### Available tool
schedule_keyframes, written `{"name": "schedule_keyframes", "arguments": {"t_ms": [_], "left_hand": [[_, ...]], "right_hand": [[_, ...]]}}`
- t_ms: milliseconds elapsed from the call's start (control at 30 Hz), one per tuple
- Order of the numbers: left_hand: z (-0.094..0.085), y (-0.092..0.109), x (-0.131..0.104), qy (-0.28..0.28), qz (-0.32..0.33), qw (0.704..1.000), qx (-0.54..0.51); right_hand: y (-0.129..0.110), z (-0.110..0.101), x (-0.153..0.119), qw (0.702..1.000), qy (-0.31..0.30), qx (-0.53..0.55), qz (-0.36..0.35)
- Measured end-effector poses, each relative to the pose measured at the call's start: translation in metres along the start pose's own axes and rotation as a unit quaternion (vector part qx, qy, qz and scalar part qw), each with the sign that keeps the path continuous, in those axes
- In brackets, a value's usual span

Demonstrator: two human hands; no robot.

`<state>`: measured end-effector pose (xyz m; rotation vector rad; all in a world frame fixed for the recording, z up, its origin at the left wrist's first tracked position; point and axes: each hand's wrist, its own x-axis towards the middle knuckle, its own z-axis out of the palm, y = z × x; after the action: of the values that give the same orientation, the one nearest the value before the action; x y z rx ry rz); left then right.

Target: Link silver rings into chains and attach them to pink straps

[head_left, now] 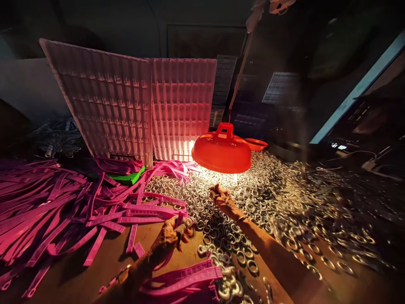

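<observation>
My left hand (169,235) is closed around a pink strap (180,218), whose end stands up between the fingers. At its fingertips a metal ring (188,222) shows, partly blurred. Farther forward, my right hand (224,199) reaches over a wide spread of loose metal rings (242,223) under the lamp. Its fingers are drawn together, and whatever they hold is too small to make out. Pink straps (144,213) lie just left of my left hand. More pink straps (186,276) are bunched below it, near the front.
A red lamp shade (221,150) hangs low, just beyond my right hand. Two ribbed plastic panels (110,101) stand upright behind the straps. A green tray (131,176) bears some straps. At the back sits an orange dish (257,144). Bare brown tabletop (114,253) shows at front left.
</observation>
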<state>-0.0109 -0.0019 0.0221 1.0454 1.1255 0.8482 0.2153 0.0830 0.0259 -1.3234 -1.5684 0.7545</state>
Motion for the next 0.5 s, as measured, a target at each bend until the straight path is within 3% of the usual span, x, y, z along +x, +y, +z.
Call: {"name": "schedule_keyframes", "arguments": {"t_ms": [167,300,400,500], "left_hand": [[0.011,0.009,-0.007,0.017,0.036,0.998,-0.050],[0.018,0.014,-0.011,0.034,0.071,0.995,-0.064],[0.022,0.007,-0.003,0.044,0.072,0.993,-0.080],[0.020,-0.008,0.010,0.041,0.048,0.990,-0.124]], "right_hand": [[-0.009,0.017,-0.040,0.998,-0.032,0.039,0.036],[-0.017,0.035,-0.059,0.999,-0.016,0.027,0.009],[-0.025,0.048,-0.067,0.999,-0.008,-0.009,-0.039],[-0.030,0.058,-0.073,0.998,-0.047,0.021,-0.028]]}}
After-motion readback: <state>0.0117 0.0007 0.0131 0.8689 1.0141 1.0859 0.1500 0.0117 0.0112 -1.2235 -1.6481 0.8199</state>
